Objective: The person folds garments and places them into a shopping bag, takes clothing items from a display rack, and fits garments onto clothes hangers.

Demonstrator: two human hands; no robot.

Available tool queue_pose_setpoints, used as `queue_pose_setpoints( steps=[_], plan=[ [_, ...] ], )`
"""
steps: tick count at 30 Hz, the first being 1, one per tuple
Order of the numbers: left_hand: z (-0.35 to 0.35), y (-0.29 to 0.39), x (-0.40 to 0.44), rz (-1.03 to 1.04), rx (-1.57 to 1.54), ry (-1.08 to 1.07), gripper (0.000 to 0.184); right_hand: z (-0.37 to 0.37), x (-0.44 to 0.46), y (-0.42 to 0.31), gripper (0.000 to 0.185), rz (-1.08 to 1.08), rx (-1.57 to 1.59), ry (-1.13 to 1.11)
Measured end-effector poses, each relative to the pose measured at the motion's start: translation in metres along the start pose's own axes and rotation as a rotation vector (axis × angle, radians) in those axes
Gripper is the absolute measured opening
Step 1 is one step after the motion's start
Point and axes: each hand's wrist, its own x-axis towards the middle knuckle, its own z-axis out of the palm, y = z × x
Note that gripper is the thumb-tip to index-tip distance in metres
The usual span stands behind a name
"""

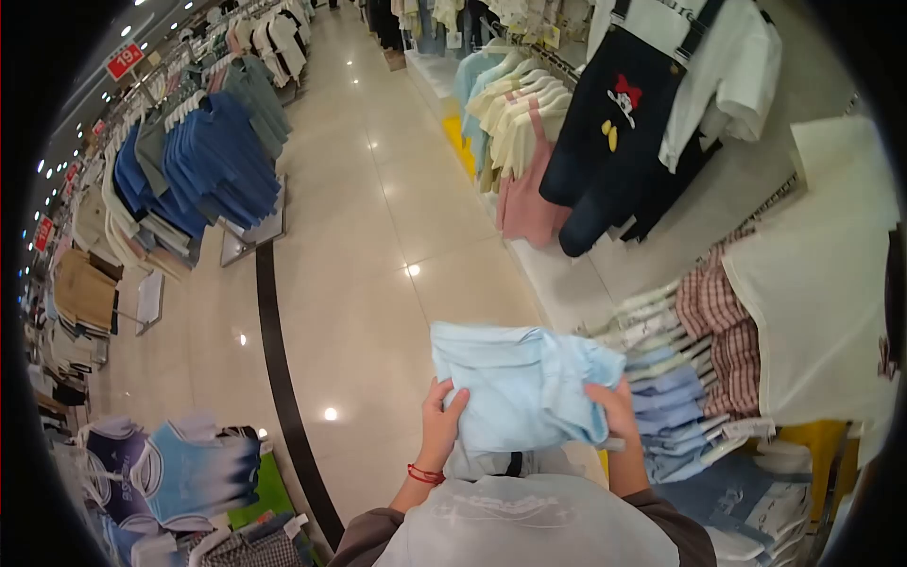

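Observation:
A folded light blue garment [515, 392] is held up between both hands in front of the grey shirt worn by the person. My left hand [444, 420] grips its left edge, thumb on the near face, with a red string around the wrist. On the garment's right side, my right hand [611, 406] closes on the edge, its fingers partly hidden by the cloth. Folded blue clothes on hangers [666, 402] hang just right of my right hand.
Racks of blue shirts [203, 156] stand at the left. Along the right wall hang pale tops [520, 104], dark overalls [609, 123] and red checked clothes [723, 331]. Tiled floor [378, 227] runs between. Purple and blue tops [184, 472] hang at lower left.

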Motion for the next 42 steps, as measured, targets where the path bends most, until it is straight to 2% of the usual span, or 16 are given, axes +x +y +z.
queue_pose_setpoints(
  steps=[2,6,9,12,14,16,19,22,24,27,31,34,38,42],
  plan=[
    [0.000,0.011,0.044,0.069,0.097,0.057,0.023,-0.003,0.047,-0.012,0.054,-0.137,0.081,0.132],
    [-0.015,0.043,0.138,0.175,0.354,0.210,0.023,0.012,0.161,-0.041,0.053,-0.249,0.190,0.139],
    [-0.040,0.062,0.207,0.344,0.387,0.356,0.021,0.050,0.242,-0.068,0.050,-0.284,0.269,0.060],
    [-0.055,0.094,0.254,0.403,0.495,0.481,0.020,0.113,0.297,-0.108,0.043,-0.453,-0.901,-0.108],
    [-0.062,0.105,0.273,0.369,0.579,0.480,0.020,0.155,0.325,-0.104,0.032,-0.599,-1.139,-0.361],
    [-0.063,0.113,0.303,0.387,0.682,0.458,0.023,0.178,0.359,-0.073,0.030,-0.786,-1.169,-0.653],
    [-0.055,0.118,0.350,0.464,0.840,0.190,0.027,0.221,0.396,-0.062,0.028,-0.364,-1.371,-0.855],
    [-0.044,0.138,0.405,0.471,0.834,-0.026,0.038,0.250,0.445,-0.059,0.026,-0.230,-1.347,-0.813],
    [-0.048,0.151,0.446,0.407,0.824,-0.091,0.041,0.266,0.482,-0.064,0.024,-0.217,-1.334,-0.846],
    [-0.070,0.155,0.519,0.388,0.975,-0.265,0.040,0.304,0.531,-0.067,0.024,-0.223,-1.346,-0.917],
    [-0.105,0.164,0.610,0.543,1.063,-0.315,0.037,0.343,0.596,-0.076,0.028,-0.259,-1.182,-0.942],
    [-0.111,0.178,0.652,0.553,1.159,-0.413,0.032,0.351,0.629,-0.077,0.027,-0.058,-1.031,-0.802],
    [-0.117,0.176,0.704,0.546,1.128,-0.546,0.025,0.334,0.672,-0.056,0.033,-0.064,-0.996,-0.699],
    [-0.116,0.155,0.753,0.430,1.124,-0.638,0.021,0.300,0.732,-0.028,0.036,-0.062,-0.992,-0.555]
  ],
)
